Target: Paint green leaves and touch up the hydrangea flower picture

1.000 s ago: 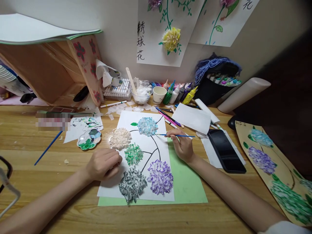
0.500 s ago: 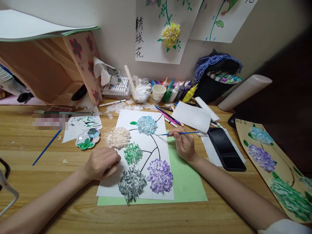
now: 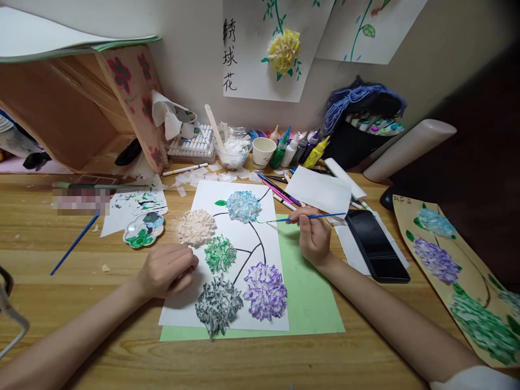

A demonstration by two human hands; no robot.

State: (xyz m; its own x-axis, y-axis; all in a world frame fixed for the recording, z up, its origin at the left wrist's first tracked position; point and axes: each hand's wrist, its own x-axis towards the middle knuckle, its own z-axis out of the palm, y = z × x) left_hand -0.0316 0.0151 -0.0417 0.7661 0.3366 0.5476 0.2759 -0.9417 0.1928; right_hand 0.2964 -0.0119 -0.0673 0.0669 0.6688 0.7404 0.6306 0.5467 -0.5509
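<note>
My right hand (image 3: pixel 314 235) pinches a thin blue paintbrush (image 3: pixel 325 216), its tip at a short green line beside the light-blue paper flower (image 3: pixel 244 206). That flower sits near the top of the white sheet (image 3: pixel 190 314), which lies on green paper (image 3: pixel 312 292). My left hand (image 3: pixel 173 270) rests with fingers curled at the sheet's left edge; whether anything is inside is hidden. Near it are a cream flower (image 3: pixel 197 227), a green flower (image 3: pixel 220 253) and a grey flower (image 3: pixel 218 305). A purple flower (image 3: pixel 266 291) is at lower right. Black stems run between them.
A paint palette (image 3: pixel 143 229) and another blue brush (image 3: pixel 75 245) lie left. Behind stand a paper cup (image 3: pixel 263 153), a bowl of scraps (image 3: pixel 233 153) and paint bottles (image 3: pixel 316 152). A phone (image 3: pixel 377 246) and a flower picture (image 3: pixel 459 281) are on the right.
My right hand and the brush have shifted slightly right, away from the blue flower, and a short green line now shows at the tip. The left hand stays curled on the sheet.
</note>
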